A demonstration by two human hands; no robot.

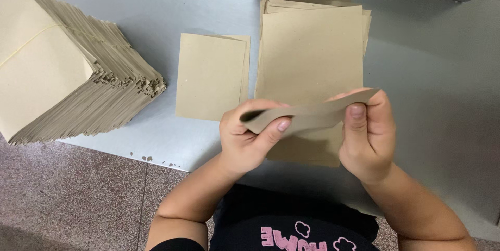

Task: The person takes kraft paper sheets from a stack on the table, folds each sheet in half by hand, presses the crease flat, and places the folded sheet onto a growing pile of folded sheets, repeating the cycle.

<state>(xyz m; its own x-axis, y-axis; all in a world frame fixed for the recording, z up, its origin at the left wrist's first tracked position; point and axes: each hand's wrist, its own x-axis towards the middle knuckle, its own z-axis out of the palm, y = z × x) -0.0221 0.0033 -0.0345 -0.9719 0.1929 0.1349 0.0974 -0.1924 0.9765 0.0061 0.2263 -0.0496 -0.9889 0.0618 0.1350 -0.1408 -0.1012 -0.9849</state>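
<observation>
Brown paper sheet (307, 116) between both hands (304, 134)

Bright even daylight, soft shadows, sharp focus; slight wide-angle edge distortion

paper workshop: stacked brown envelopes (78, 68) on grey worktable (437, 74)

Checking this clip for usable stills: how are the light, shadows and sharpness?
Head view: soft, even light, no glare on the grey table; faint shadows beside the small paper stack; the folded sheet held by left hand and right hand is slightly soft; edges look mildly wide-angle.
</observation>
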